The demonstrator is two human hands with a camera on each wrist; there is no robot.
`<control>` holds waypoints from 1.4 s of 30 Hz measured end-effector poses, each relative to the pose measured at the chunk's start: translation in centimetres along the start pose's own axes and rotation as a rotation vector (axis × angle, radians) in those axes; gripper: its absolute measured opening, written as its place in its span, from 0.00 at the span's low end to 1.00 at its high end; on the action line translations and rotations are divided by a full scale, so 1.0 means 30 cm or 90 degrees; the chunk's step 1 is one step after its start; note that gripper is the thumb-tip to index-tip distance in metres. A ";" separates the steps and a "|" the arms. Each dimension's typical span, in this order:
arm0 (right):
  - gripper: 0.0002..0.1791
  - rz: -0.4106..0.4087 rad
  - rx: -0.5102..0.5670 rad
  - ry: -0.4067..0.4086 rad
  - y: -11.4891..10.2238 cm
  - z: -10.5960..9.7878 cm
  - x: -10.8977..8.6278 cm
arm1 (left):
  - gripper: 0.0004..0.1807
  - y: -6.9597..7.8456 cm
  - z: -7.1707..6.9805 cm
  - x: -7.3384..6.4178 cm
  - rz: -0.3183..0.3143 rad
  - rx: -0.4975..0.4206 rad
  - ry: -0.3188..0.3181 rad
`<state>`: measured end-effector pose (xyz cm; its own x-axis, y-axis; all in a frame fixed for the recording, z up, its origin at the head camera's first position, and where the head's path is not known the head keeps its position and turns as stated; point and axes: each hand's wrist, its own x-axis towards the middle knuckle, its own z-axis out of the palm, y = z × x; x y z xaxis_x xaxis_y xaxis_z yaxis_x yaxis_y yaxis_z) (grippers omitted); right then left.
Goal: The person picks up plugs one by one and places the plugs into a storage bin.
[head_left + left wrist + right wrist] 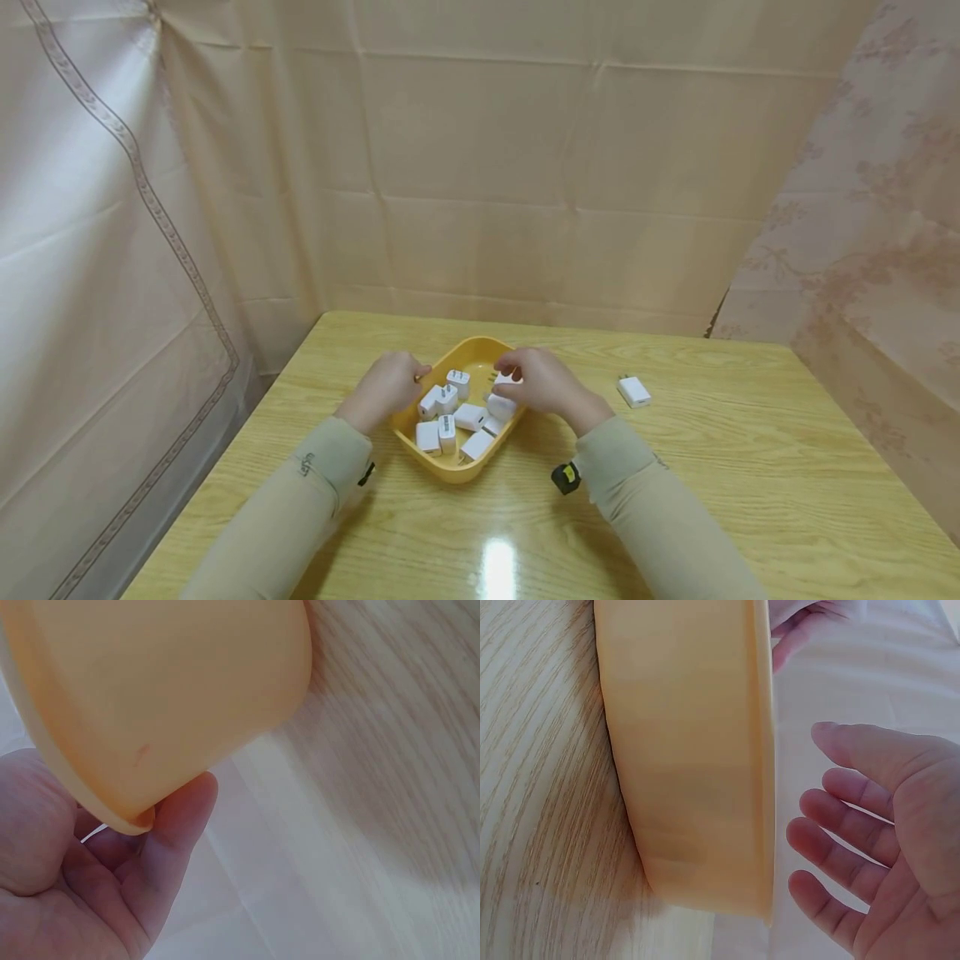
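Observation:
A yellow plastic basin (453, 475) stands on the table, with several white charger plugs (471, 417) lying loose in it, some with metal prongs showing. My left hand (384, 385) grips the basin's left rim, thumb on the inner side; the left wrist view shows fingers (184, 814) curled under the rim's lip. Over the basin's right side hovers my right hand (546, 382), close above the chargers there. In the right wrist view its fingers (840, 840) are spread and loosely bent, with nothing between them.
One more white charger plug (635, 392) lies on the wooden table (712, 467), to the right of the right hand. Beige cloth (480, 167) hangs behind the table, and pale cloth hangs at both sides. Both wrists wear dark straps.

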<state>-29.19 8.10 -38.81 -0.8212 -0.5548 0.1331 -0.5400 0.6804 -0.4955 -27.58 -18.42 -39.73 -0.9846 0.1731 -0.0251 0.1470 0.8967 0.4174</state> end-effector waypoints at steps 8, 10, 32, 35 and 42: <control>0.18 0.000 0.018 0.020 0.003 -0.015 -0.018 | 0.20 0.003 -0.002 -0.004 0.001 -0.002 0.001; 0.18 -0.001 0.021 0.030 0.009 -0.021 -0.026 | 0.20 0.004 -0.002 -0.006 0.000 -0.004 0.000; 0.24 0.061 0.072 0.110 0.132 -0.110 -0.137 | 0.20 0.006 -0.010 -0.013 -0.019 -0.007 -0.009; 0.24 0.064 0.079 0.125 0.155 -0.123 -0.151 | 0.19 0.005 -0.010 -0.014 -0.016 -0.005 -0.007; 0.24 0.082 0.073 0.156 0.221 -0.149 -0.185 | 0.19 0.004 -0.010 -0.015 -0.009 -0.008 -0.006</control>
<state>-29.04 17.84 -39.00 -0.9094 -0.3254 0.2591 -0.4151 0.6713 -0.6140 -27.16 -18.51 -39.40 -0.9855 0.1650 -0.0402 0.1321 0.8937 0.4287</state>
